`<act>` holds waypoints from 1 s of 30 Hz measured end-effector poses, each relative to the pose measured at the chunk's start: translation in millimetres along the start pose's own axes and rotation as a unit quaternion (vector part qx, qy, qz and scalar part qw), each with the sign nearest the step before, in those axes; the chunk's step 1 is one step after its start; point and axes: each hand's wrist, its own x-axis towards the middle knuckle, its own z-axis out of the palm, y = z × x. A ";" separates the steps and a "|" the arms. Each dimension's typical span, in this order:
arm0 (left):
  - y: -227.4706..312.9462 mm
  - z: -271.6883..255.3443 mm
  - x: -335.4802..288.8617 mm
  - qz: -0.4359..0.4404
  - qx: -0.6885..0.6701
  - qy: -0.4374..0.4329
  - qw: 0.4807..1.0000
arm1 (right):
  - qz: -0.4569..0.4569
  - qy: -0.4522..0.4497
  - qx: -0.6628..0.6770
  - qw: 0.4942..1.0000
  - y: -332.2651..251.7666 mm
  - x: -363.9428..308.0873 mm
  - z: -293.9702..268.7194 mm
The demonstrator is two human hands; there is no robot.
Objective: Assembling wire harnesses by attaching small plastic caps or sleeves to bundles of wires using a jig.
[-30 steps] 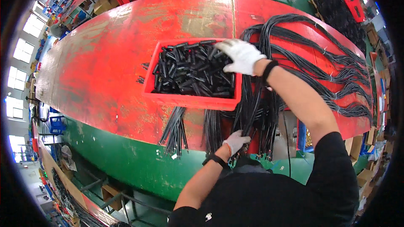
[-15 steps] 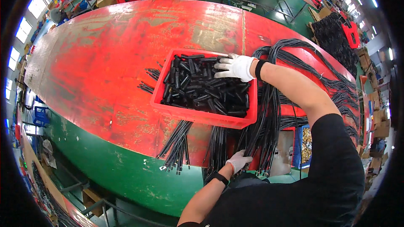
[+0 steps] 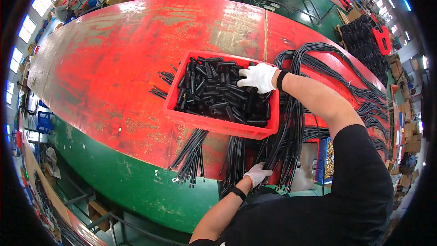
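To the left, a blue stool [image 3: 44, 123] on the green floor [image 3: 114, 177], next to a long red table [image 3: 109, 73] worn in patches. Farther right, thin black cable ends [image 3: 166, 78] poking out past the left side of a red bin [image 3: 218, 124], set slightly askew on the table. Inside the bin, a loose heap of black tubular parts [image 3: 209, 92], lying in all directions. Just near of the bin, a fanned cable bundle [image 3: 192, 152], tips past the table's near edge; to its right, a straighter bundle [image 3: 235, 155]. Then, at the near edge, the white-gloved left hand [image 3: 257, 176], at the ends of a thick cable hank [image 3: 287, 132]; cannot tell whether clamped on any cable. Farther off, over the bin's right end, the white-gloved right hand [image 3: 258, 77], fingers curled down at the parts; cannot tell whether closed on one. Rightmost, a blue tray [image 3: 321, 160] with brass-coloured pieces [image 3: 329, 160], partly behind the black sleeve [image 3: 357, 155], and farther, long looped cables [image 3: 366, 93] across the table.
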 end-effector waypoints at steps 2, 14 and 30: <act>6.0 0.8 -1.2 -0.014 -0.004 -0.010 1.000 | -0.003 -0.001 0.013 1.000 0.7 -3.5 -0.9; 4.3 4.9 -3.9 -0.017 -0.019 -0.004 1.000 | 0.096 0.358 0.562 0.740 -47.9 -37.0 8.6; 11.8 85.7 20.0 -0.110 -0.128 -0.040 0.985 | 0.381 0.360 0.788 0.323 -256.3 -323.5 164.5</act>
